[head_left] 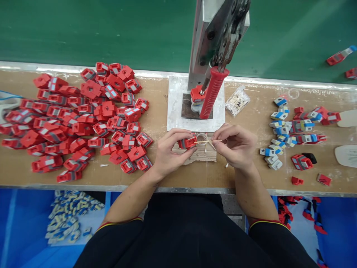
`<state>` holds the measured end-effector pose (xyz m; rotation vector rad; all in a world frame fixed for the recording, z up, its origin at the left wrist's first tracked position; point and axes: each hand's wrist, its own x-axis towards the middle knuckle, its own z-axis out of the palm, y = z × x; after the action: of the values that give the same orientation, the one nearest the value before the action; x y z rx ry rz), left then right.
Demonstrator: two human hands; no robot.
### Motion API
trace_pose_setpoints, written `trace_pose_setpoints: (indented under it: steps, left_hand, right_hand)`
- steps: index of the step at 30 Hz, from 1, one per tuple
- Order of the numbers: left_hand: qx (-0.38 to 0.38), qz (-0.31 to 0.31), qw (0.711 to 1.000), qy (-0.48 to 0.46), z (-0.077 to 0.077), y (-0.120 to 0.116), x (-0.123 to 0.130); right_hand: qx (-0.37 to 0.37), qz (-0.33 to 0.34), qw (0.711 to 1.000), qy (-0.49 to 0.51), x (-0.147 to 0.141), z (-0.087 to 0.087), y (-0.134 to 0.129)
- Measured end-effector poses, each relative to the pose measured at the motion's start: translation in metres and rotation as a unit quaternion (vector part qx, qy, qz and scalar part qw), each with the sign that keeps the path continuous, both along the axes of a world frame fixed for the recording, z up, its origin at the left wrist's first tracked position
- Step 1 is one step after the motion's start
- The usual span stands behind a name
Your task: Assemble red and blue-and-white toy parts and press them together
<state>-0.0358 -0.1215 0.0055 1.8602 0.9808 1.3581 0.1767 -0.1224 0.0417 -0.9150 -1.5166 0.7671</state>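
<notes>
Between thumb and fingers my left hand (171,150) grips a red plastic toy part (187,142), its side turned toward my other hand. A thin cotton swab (205,141) is pinched in my right hand (234,145), and its far tip reaches the red part; whether it touches or enters cannot be made out. Under both hands lies a torn piece of cardboard (199,156) with another swab and a clear round dish or ring on it, partly hidden. Just beyond stands a hand press with a red lever grip (214,93) and a red part (196,93) beneath it.
A big heap of red toy parts (83,115) covers the table's left. A bag of cotton swabs (237,101) lies right of the press. Farther right are white-and-blue pieces (280,128) and red assemblies (302,126). Blue bins (25,223) stand below the table edge.
</notes>
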Motion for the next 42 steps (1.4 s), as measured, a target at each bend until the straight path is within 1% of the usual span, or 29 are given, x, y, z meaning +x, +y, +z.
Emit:
trace_pose_setpoints:
  steps: [6, 9, 20, 23, 26, 28, 34, 38, 42]
  left_hand:
    - [0.000, -0.003, 1.000, -0.008, 0.001, 0.000, 0.000]
    - [0.001, -0.001, 1.000, -0.001, 0.001, 0.000, 0.000]
    - [-0.001, 0.000, 1.000, -0.007, 0.001, 0.000, 0.001]
    - [-0.004, 0.001, 1.000, -0.010, 0.001, 0.000, 0.001]
    - [-0.020, -0.007, 1.000, -0.020, 0.001, 0.000, 0.000]
    - [-0.034, -0.015, 0.999, -0.025, 0.000, -0.001, 0.000]
    - [-0.064, -0.023, 0.998, -0.017, 0.001, -0.002, -0.001]
    - [-0.057, -0.024, 0.998, -0.012, 0.002, -0.001, -0.001]
    - [-0.054, -0.025, 0.998, -0.004, 0.003, -0.001, 0.000]
  right_hand:
    - [0.008, 0.004, 1.000, 0.022, -0.001, 0.001, 0.000]
    - [0.002, 0.012, 1.000, 0.018, -0.002, 0.001, -0.001]
    - [0.001, 0.002, 1.000, 0.009, 0.001, 0.000, -0.001]
    - [0.000, -0.011, 1.000, 0.011, 0.005, 0.000, 0.000]
    - [0.015, -0.034, 0.999, 0.037, 0.010, 0.000, 0.000]
    - [0.024, -0.036, 0.998, 0.044, 0.011, 0.001, 0.000]
    - [0.036, 0.009, 0.999, 0.013, -0.003, 0.002, -0.004]
    - [0.031, 0.000, 0.999, 0.008, -0.009, 0.001, -0.006]
    - [0.016, -0.013, 1.000, -0.012, -0.010, -0.001, -0.006]
